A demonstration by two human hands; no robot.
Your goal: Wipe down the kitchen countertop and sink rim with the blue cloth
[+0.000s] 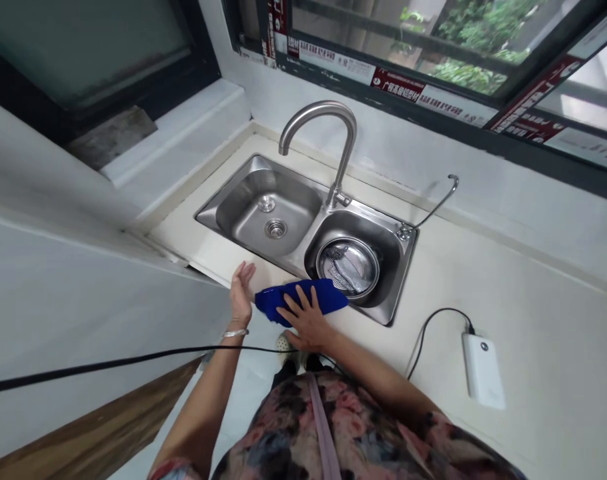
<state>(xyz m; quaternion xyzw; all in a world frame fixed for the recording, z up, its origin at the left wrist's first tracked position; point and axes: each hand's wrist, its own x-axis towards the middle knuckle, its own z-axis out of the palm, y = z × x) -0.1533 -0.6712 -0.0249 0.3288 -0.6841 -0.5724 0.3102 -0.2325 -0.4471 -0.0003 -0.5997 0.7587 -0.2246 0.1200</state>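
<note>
A folded, bright blue cloth (301,298) lies under the flat, spread right hand (308,323); left hand (241,291) open beside it

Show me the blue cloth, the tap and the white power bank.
cloth (303,297), head view, middle of the blue fabric
tap (346,143), head view, upper curved spout
power bank (482,370), head view, middle of its white face

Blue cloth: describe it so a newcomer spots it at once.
Find the double sink under the window. On the counter edge before it lies the blue cloth, pressed under the right hand, left hand beside. It is the only vivid blue item.
</note>
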